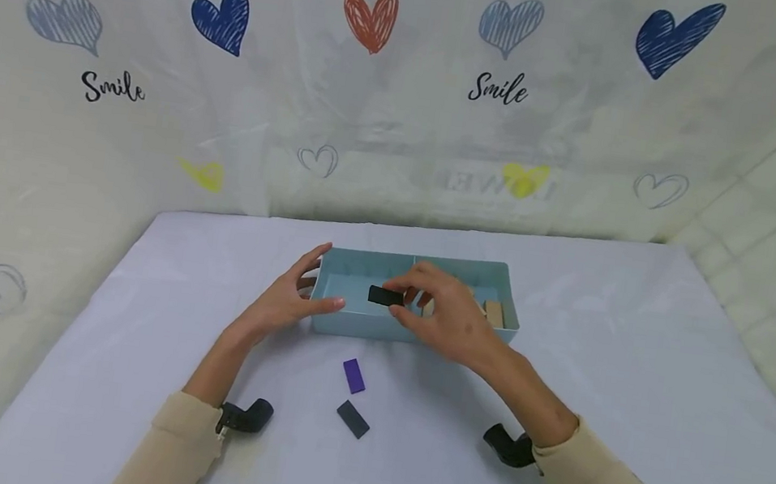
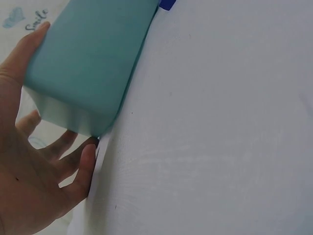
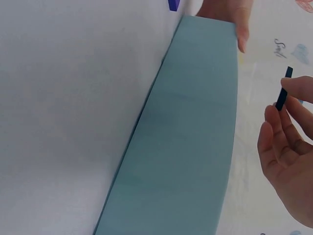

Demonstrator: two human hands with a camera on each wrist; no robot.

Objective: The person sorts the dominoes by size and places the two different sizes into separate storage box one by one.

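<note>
A light-blue divided box (image 1: 358,326) stands on the white-covered table. My left hand (image 1: 284,302) holds its left end, thumb over the front rim and fingers along the outer end wall. In the left wrist view, the left hand (image 2: 39,166) shows spread fingertips against that wall. Above the box, my right hand (image 1: 448,315) pinches a thin black rectangular block (image 1: 385,296) between thumb and fingers. The right wrist view shows this black block (image 3: 284,88) edge-on, clear of the box's front wall (image 3: 181,127). Wooden-coloured blocks (image 1: 494,314) lie in the right compartment, partly hidden by my right hand.
In front of the box, a purple block (image 1: 354,376) lies on the table (image 1: 418,459), with a dark grey block (image 1: 353,419) nearer to me. Behind the table hangs a pale curtain (image 1: 405,113) printed with hearts.
</note>
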